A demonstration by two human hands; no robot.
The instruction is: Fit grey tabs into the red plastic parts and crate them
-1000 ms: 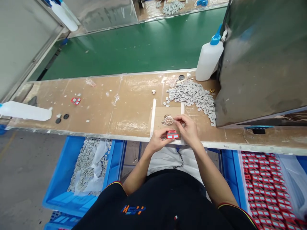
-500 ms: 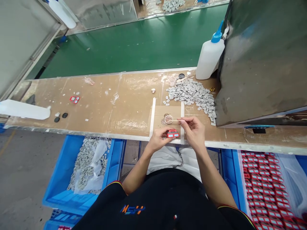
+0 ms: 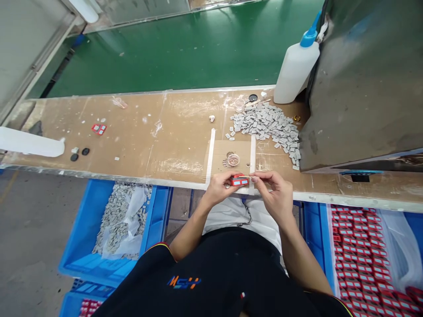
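Observation:
My left hand is closed around a small red part with pale windows, held at the near edge of the brown bench. My right hand pinches a thin stick whose tip rests on the red part. Just beyond the hands a small clear dish sits on a cardboard square between two white tape strips. A heap of small grey pieces lies behind it.
A white squeeze bottle with a blue cap stands at the back right beside a dark metal housing. A green conveyor belt runs behind. Blue bins below hold grey pieces and red parts. Another bottle lies at left.
My right hand drew the stick back from the clear dish to the red part in my left hand. Both hands shifted slightly toward me.

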